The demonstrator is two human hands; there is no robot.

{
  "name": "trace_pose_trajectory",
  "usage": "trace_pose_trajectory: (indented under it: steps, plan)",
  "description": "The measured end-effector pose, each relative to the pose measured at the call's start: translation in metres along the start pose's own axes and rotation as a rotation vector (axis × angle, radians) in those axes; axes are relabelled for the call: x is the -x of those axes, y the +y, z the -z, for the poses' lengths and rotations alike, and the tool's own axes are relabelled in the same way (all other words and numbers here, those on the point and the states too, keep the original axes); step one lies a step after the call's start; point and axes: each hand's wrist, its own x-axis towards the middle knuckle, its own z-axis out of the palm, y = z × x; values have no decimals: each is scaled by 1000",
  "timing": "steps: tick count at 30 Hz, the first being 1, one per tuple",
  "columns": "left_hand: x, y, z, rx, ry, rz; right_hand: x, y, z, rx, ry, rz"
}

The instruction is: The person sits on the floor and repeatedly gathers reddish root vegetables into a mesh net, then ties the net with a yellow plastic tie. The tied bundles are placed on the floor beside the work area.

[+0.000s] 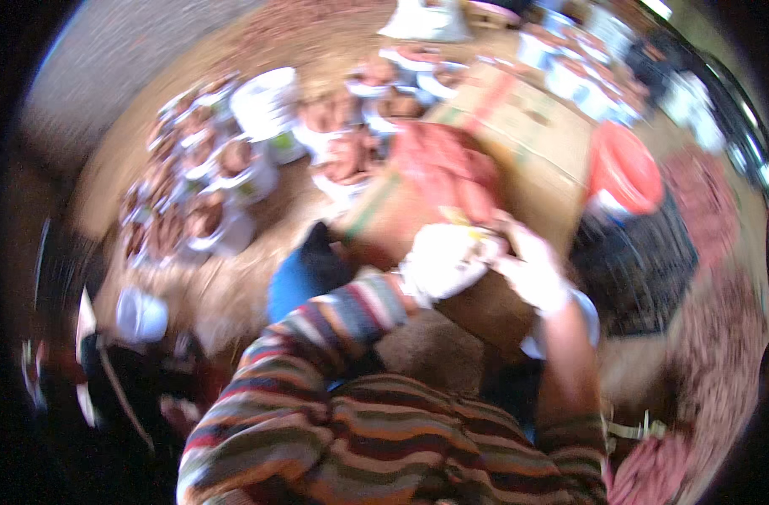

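My left hand (448, 261), in a white glove, is closed in front of a cardboard box (515, 126). My right hand (532, 268) meets it from the right, with fingers pinched together at the left hand's fingertips. A small yellowish-white bit shows between them, too blurred to name. Just beyond both hands, a reddish, net-like bundle (448, 168) lies on the box, its near end reaching the left glove. Whether either hand grips that bundle is hidden by motion blur.
White buckets (254, 181) heaped with brownish-red pieces cluster at the left and far middle. A red tub (624, 172) sits on a black crate (637, 261) to the right. Reddish heaps (713, 362) cover the right-hand floor. One small white bucket (140, 316) stands at the left.
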Motion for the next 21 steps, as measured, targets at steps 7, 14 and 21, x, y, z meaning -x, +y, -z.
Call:
trace_pose_trajectory:
  steps: [7,14,21]
  plan:
    - [-5,10,2,-156,187,84,17,12,-19,-407,88,-236]
    - [-2,2,16,156,322,427,-3,35,-53,-309,188,111]
    - [12,0,14,-44,82,245,-13,65,-79,-567,324,-25]
